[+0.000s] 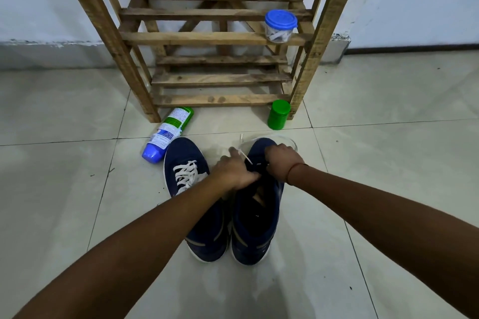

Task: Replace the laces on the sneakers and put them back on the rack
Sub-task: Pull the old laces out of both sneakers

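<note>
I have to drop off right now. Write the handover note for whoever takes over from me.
Hands: the left hand grips the right sneaker at its opening. The right hand is curled at the eyelets, apparently pinching the white lace.
Things: both sneakers stand on the floor in front of the rack. The lace loops round the right sneaker's toe.
Done: the left sneaker is laced.
Left: thread the right sneaker, then set both on the rack.
</note>
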